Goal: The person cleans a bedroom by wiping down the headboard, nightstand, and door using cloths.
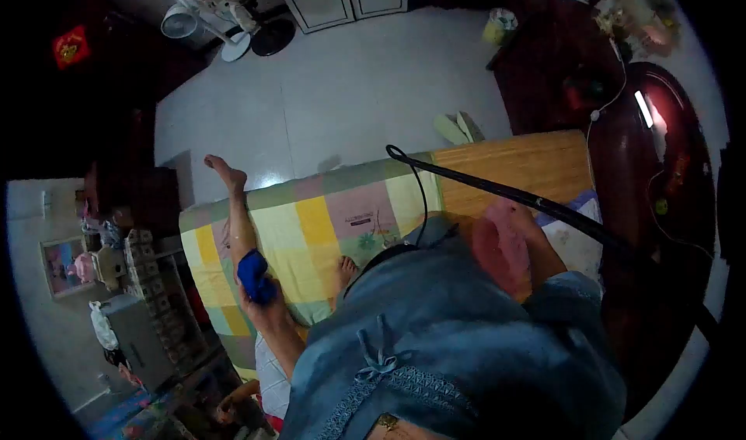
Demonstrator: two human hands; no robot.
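Observation:
My left hand (263, 306) is closed on a bunched blue cloth (254, 278), which lies against a bare, stretched-out lower leg (243, 226). The foot at the end of that leg (227, 173) reaches past the bed's edge over the floor. My right hand (513, 214) is low over the bamboo mat (513, 160), beside a translucent pink, rounded thing (496, 246) whose kind I cannot make out. Dim light blurs the fingers of that hand, so its grip does not show. A second foot (347, 266) rests on the checked bedding (311, 222).
A long black rod or strap (528, 199) with a looped end crosses the view above the bed. Pale slippers (458, 128) lie on the tiled floor (334, 83). A white fan (180, 22) stands at the far left, and a lit lamp (643, 109) glows by the dark headboard (633, 160).

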